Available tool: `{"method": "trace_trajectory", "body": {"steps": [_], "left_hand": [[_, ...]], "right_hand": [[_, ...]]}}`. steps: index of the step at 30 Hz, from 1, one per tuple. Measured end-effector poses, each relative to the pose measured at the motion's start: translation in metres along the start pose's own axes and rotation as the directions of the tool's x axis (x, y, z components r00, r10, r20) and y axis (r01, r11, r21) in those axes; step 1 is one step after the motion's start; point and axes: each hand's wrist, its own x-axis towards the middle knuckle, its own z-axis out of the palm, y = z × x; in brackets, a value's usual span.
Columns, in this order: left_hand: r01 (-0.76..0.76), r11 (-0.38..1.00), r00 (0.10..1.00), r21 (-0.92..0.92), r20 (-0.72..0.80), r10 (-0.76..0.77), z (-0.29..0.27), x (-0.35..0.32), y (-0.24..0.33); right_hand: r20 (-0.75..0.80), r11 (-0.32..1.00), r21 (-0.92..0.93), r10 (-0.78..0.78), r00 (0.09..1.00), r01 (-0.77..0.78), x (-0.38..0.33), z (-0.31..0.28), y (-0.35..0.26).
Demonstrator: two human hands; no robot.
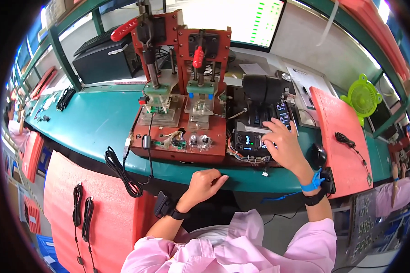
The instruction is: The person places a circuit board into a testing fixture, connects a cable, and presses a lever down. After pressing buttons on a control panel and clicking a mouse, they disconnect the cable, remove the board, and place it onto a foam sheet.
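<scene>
My left hand rests at the near edge of the green bench, its fingers curled in and nothing visible in them. My right hand hovers over the right side of a small black box with a lit display, thumb and fingers apart and holding nothing. Left of that box stands a red test fixture with two toggle clamps. Their red handles point different ways. Under the left clamp sits a small green circuit board. A black cable runs from the fixture and hangs coiled over the bench edge.
A pink foam sheet at the left carries two bundled black cables. Another foam sheet, at the right, holds one cable. A black mouse, a green fan and a monitor stand around. Other people sit at both sides.
</scene>
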Motion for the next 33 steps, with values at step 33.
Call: {"method": "trace_trajectory", "body": {"steps": [33], "left_hand": [[-0.128, 0.984, 0.97, 0.127, -0.19, 0.15, 0.007, -0.005, 0.002]], "right_hand": [[0.068, 0.948, -0.313, -0.031, 0.997, 0.051, -0.032, -0.017, 0.035]]}}
